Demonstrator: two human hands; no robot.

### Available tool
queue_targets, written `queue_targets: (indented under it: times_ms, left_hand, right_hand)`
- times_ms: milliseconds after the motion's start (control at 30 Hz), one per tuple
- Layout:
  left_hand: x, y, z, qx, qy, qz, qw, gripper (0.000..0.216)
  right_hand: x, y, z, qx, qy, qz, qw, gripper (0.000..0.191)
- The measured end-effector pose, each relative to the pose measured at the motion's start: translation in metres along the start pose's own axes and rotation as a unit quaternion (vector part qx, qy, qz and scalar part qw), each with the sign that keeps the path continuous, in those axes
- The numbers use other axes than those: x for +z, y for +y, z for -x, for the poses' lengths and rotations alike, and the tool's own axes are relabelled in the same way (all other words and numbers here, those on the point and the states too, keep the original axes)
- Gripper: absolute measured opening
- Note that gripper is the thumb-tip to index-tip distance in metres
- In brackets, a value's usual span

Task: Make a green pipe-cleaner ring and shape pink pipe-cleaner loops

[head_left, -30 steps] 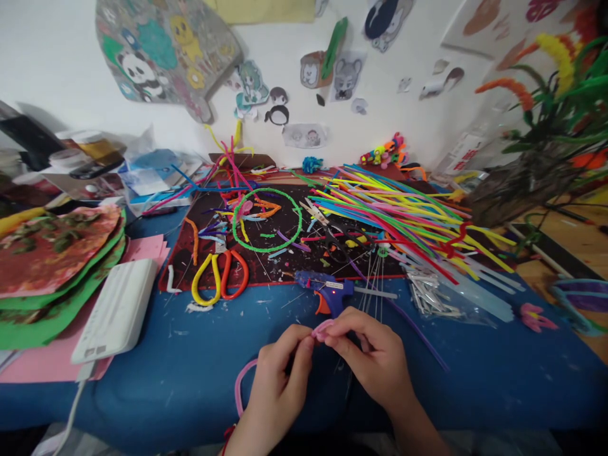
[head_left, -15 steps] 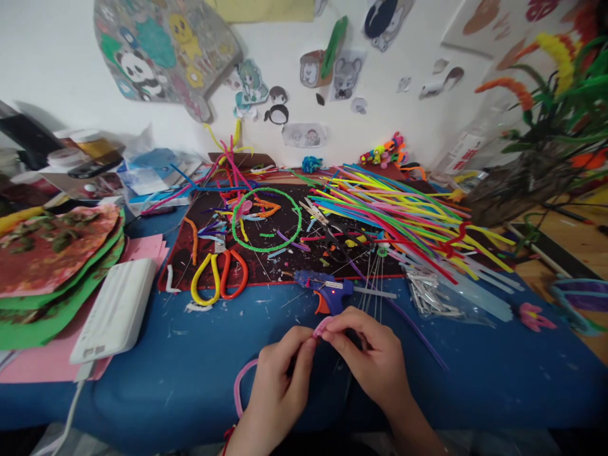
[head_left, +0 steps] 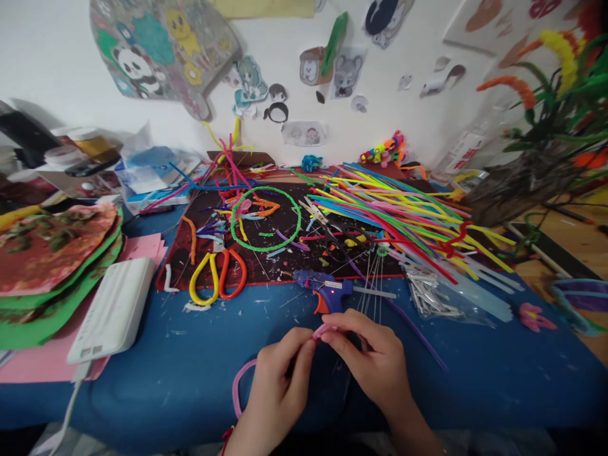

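A pink pipe cleaner (head_left: 243, 381) loops out past my left wrist, and its bent end shows between my fingertips. My left hand (head_left: 284, 379) pinches it between thumb and forefinger. My right hand (head_left: 373, 358) is closed on the same pink end from the other side, the tips almost meeting. Just beyond my hands lies a blue glue gun (head_left: 323, 284) with an orange trigger, a small red light and a clear glue stick in its back. A purple pipe cleaner (head_left: 420, 335) stretches across the blue table to the right of my right hand.
Scissors with yellow and red handles (head_left: 218, 278) and black-handled scissors (head_left: 332, 231) lie on a dark mat (head_left: 228, 269) beside a green ring (head_left: 298, 231). A heap of colourful pipe cleaners (head_left: 389, 209) spreads at the right. A white power bank (head_left: 114, 310) and a pink flower (head_left: 536, 316) flank them.
My right fingertips have shifted slightly on the pink pipe cleaner, and a little more of its end shows. Both hands stay in nearly the same place.
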State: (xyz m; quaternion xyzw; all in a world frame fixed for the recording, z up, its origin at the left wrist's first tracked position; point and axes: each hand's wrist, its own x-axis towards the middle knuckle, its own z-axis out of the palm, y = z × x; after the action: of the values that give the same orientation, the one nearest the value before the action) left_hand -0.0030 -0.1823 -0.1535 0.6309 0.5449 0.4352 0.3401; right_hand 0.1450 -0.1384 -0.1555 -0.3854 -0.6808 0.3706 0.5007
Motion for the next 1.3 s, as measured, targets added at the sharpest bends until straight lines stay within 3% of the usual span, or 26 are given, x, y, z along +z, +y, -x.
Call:
queue_targets:
  times_ms: [500,1300]
  left_hand:
    - [0.0012,-0.0008,0.0000,0.014,0.006,-0.026,1.000,0.018]
    - [0.0027,-0.0030,0.0009,0.043,-0.002,-0.049,0.998,0.020]
  right_hand:
    - [0.0010,-0.0007,0.0004,0.007,0.010,0.031,0.999,0.010]
    - [0.0009,0.0025,0.0023,0.005,0.003,0.027,1.000,0.017]
